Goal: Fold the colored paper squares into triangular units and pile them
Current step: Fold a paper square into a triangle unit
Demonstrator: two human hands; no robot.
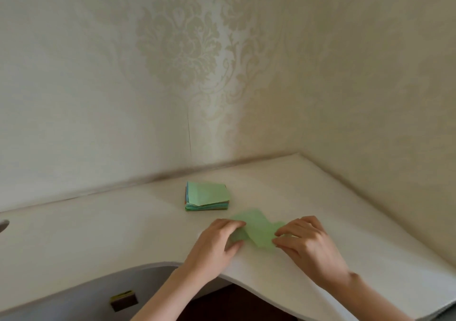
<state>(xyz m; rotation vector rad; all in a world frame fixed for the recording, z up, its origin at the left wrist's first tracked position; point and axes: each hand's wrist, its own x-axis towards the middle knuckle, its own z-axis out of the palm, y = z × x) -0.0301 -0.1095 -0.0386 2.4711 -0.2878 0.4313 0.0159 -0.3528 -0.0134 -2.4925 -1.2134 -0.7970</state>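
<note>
green sheet (pixel 256 229) lies between both sets of fingertips, long axis running left-right hand to hand, left hand (pixel 217 244) and right hand (pixel 306 244) each pinching an end, equally near, stack (pixel 207 196) just beyond the fingers.

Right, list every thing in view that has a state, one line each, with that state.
Green paper sheet: partly folded, lying on the table, pinched at both ends.
Paper stack: squared up, untouched, green sheet on top, apart from the hands.
Left hand: fingers curled on the sheet's left end.
Right hand: fingertips pinching the sheet's right end.
Small dark block: lying below the table edge, untouched.
</note>
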